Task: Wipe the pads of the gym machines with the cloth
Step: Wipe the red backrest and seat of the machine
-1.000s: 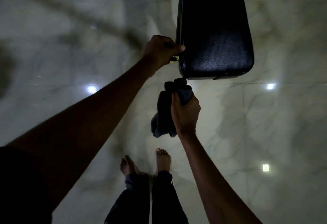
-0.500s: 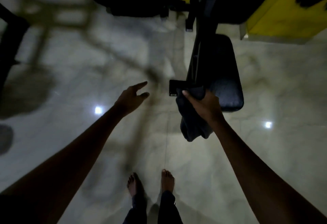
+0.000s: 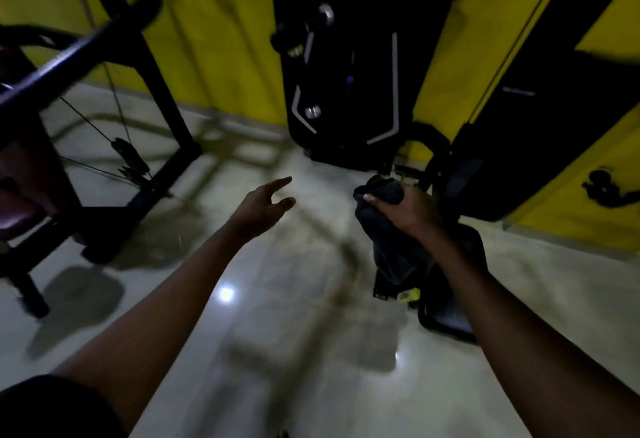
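The right hand (image 3: 405,209) is at the right of the middle. Its fingers and thumb are curled round a dark cloth (image 3: 389,250). The bunched top of the cloth pokes out above the knuckles and the rest hangs down below the hand. The cloth hangs just to the left of a black pad (image 3: 445,316) of a gym machine. That pad lies under the right forearm, which covers part of it. In the dim light I cannot tell whether cloth and pad touch. A small yellow-green tag (image 3: 408,295) shows on the dark bracket beside the pad.

The left hand (image 3: 263,205) is stretched out over the floor, left of the cloth and well apart from it. Its fingers are spread and straight, and it holds nothing.

The pale marble floor (image 3: 311,385) mirrors a ceiling light as a bright spot between the two forearms. At the far middle a black weight-stack housing (image 3: 346,74) with grey trim stands against a yellow wall (image 3: 221,57). On the left is a black tubular machine frame (image 3: 104,43) with thin cables, blurred by motion, and a maroon pad (image 3: 17,209) at the left edge.
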Demonstrator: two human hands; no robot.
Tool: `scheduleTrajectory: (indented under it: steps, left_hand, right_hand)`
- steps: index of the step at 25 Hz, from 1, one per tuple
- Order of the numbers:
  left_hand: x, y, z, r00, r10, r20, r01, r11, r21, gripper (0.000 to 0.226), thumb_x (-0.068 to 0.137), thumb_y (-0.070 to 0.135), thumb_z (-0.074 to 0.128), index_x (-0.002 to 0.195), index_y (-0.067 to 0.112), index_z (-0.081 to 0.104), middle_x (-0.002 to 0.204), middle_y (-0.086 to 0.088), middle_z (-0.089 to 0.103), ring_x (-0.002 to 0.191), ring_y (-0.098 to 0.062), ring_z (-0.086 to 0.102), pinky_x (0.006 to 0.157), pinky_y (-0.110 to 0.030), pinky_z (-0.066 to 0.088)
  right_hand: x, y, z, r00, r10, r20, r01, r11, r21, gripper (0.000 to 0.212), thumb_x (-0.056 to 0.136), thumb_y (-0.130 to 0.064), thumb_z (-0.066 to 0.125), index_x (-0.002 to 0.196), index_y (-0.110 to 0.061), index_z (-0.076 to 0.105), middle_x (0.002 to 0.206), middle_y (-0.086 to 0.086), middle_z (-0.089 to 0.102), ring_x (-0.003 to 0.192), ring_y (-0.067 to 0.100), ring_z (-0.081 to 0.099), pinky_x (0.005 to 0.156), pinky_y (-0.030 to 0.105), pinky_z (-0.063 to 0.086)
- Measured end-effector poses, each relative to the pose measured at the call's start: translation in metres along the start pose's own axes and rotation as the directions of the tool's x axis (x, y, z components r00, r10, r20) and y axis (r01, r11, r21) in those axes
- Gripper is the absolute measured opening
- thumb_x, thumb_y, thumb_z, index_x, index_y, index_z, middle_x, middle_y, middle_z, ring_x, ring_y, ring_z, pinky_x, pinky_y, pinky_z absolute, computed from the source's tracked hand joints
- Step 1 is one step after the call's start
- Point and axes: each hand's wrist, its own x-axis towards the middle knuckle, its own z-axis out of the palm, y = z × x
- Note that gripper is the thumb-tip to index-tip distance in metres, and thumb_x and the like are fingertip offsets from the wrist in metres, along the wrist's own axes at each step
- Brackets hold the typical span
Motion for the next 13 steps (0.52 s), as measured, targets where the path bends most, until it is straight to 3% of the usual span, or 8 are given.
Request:
scheduleTrajectory:
  steps: [3,6,9,13]
  left_hand:
    - [-0.021,0.018,-0.063,0.995,0.025,-0.101,-0.025,1.0,-0.004,0.057,0.094,0.038,0.062,0.147,0.028,0.044,0.141,-0.008,0.055,0.13,-0.024,0.05,0.097,-0.025,0.037]
    - [-0.047,0.028,-0.12,0.983,0.049,-0.178,-0.043,0.998,0.038,0.058,0.094,0.037,0.062,0.148,0.028,0.042,0.146,-0.006,0.05,0.136,-0.022,0.045,0.101,-0.026,0.035]
    - [-0.09,0.036,-0.176,0.963,0.044,-0.266,-0.029,0.998,0.061,0.055,0.095,0.03,0.062,0.147,0.028,0.044,0.139,-0.007,0.055,0.126,-0.02,0.052,0.099,-0.027,0.039]
    - [-0.145,0.037,-0.238,0.906,0.007,-0.423,0.028,0.997,0.076,0.055,0.092,0.035,0.063,0.144,0.033,0.047,0.123,-0.004,0.063,0.103,-0.019,0.062,0.084,-0.021,0.047]
  right_hand:
    - [-0.001,-0.065,-0.021,0.995,-0.101,-0.01,0.101,0.995,-0.008,0.053,0.075,-0.066,0.074,0.107,-0.024,0.068,0.11,0.002,0.072,0.107,0.026,0.066,0.078,0.026,0.047]
    - [-0.003,-0.126,-0.035,0.978,-0.21,0.011,0.21,0.977,-0.025,0.052,0.076,-0.064,0.075,0.107,-0.022,0.071,0.109,0.001,0.074,0.106,0.023,0.068,0.078,0.026,0.05]
    - [-0.007,-0.195,-0.046,0.947,-0.321,0.032,0.321,0.947,-0.026,0.047,0.077,-0.062,0.075,0.104,-0.023,0.072,0.107,-0.001,0.074,0.103,0.018,0.068,0.074,0.023,0.045]
    - [-0.009,-0.277,-0.049,0.882,-0.467,0.061,0.468,0.884,-0.006,0.05,0.074,-0.065,0.075,0.104,-0.024,0.071,0.109,0.002,0.074,0.105,0.021,0.068,0.088,0.034,0.055]
